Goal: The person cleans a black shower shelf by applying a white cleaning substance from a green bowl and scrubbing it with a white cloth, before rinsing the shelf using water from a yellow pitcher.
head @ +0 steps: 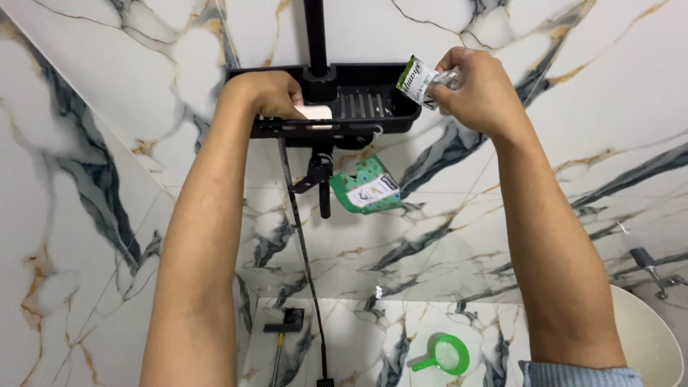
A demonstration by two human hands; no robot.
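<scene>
The right hand (479, 86) was raised level with the black shower shelf (387, 118) and pinched a small sachet (418, 81) between thumb and fingers. The sachet stuck out to the left of the fist, over the shelf's right end; its long axis ran on a slant, the free end pointing up and to the left, the crumpled clear end buried in the grip. It was a flat rectangular packet with a green band at the top corner and a white panel of dark print beneath.

The left hand (271, 93) reached into the shelf's left half, fingers curled down over a pale bar of soap (315, 112) lying on the slotted floor; whether it actually gripped the bar could not be told.

Beneath the shelf a green wrapper (365, 188) dotted with white, carrying a white label, seemed to float just beside the black mixer handle (320, 179), tilted with its open end to the left.

Far below, a green handled scoop (444, 355) lay on the marble floor.
</scene>
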